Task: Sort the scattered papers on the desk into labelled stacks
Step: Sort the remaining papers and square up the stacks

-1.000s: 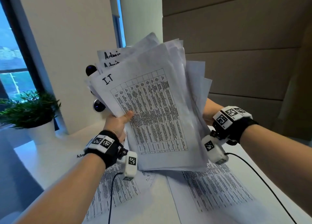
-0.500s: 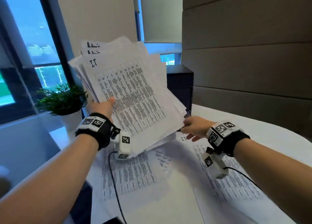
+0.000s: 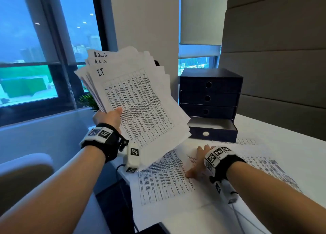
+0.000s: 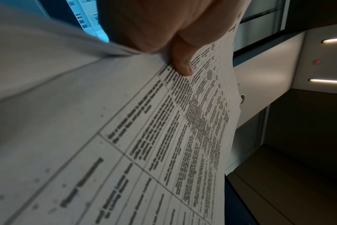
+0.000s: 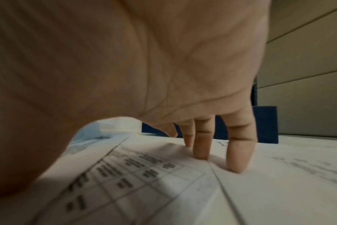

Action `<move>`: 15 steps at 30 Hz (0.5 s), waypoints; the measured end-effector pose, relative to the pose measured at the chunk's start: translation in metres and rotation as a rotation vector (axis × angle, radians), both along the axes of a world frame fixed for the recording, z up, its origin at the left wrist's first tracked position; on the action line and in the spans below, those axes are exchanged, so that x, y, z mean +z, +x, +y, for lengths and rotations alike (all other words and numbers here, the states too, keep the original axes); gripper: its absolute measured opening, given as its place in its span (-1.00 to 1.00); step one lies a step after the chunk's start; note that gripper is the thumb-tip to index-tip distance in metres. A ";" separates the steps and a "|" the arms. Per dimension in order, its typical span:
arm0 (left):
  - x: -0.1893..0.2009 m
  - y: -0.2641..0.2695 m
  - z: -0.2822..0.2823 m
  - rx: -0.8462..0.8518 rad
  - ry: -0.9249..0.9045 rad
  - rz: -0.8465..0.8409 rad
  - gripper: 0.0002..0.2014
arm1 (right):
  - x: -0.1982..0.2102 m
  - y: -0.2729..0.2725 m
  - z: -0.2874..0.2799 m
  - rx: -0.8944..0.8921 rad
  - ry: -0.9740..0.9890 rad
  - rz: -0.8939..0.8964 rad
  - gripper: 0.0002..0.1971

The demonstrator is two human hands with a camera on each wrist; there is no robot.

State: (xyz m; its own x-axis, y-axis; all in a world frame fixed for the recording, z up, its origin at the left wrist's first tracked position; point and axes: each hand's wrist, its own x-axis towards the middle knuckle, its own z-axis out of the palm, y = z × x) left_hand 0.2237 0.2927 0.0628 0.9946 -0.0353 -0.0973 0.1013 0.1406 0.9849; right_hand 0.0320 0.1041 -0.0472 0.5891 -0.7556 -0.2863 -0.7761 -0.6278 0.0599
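Note:
My left hand (image 3: 110, 116) grips a thick, fanned stack of printed papers (image 3: 134, 101) held up over the desk's left side; its top sheet is marked "I.T" and sheets behind read "Admin". In the left wrist view the thumb (image 4: 181, 60) pinches the top sheet (image 4: 144, 144). My right hand (image 3: 198, 161) lies flat on loose printed sheets (image 3: 164, 179) on the white desk (image 3: 285, 136), fingers straight. The right wrist view shows the fingertips (image 5: 238, 159) pressing a sheet with a table (image 5: 144, 182).
A dark blue drawer unit (image 3: 210, 99) stands at the back of the desk, its lowest drawer (image 3: 211, 130) pulled open. A potted plant (image 3: 88, 99) sits behind the held stack. More sheets (image 3: 264, 163) cover the desk's right side. A chair back (image 3: 23, 177) is at lower left.
My right hand has let go of the held stack and come down flat onto the sheets on the desk. The left hand keeps holding the stack up.

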 end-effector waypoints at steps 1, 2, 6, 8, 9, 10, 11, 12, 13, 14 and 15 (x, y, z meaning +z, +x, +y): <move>-0.001 0.002 0.003 -0.002 -0.005 0.004 -0.29 | 0.001 0.002 -0.002 -0.021 0.000 0.005 0.50; -0.003 0.006 0.006 0.000 -0.003 0.005 -0.32 | 0.004 0.003 -0.004 -0.026 0.019 0.014 0.47; -0.009 0.015 0.014 0.008 -0.001 0.024 -0.34 | 0.024 0.000 -0.018 -0.008 0.106 0.026 0.13; -0.011 0.020 0.018 0.002 0.022 0.040 -0.35 | 0.023 0.000 -0.023 -0.006 0.044 0.028 0.14; -0.011 0.022 0.020 0.005 0.023 0.040 -0.35 | 0.020 0.000 -0.023 -0.006 -0.005 0.032 0.15; -0.012 0.024 0.022 0.012 0.026 0.046 -0.35 | 0.017 0.002 -0.024 0.000 -0.036 0.022 0.12; -0.012 0.026 0.024 0.018 0.034 0.042 -0.36 | 0.014 0.004 -0.025 0.001 -0.031 -0.011 0.03; -0.013 0.028 0.025 0.027 0.038 0.037 -0.37 | 0.013 0.005 -0.026 -0.005 0.004 -0.079 -0.11; -0.012 0.030 0.026 0.036 0.036 0.034 -0.37 | 0.013 0.006 -0.028 -0.019 0.051 -0.167 -0.26; -0.011 0.030 0.027 0.040 0.028 0.028 -0.38 | 0.014 0.006 -0.031 -0.033 0.082 -0.261 -0.42; -0.011 0.030 0.029 0.041 0.014 0.024 -0.40 | 0.017 0.005 -0.034 -0.052 0.098 -0.351 -0.55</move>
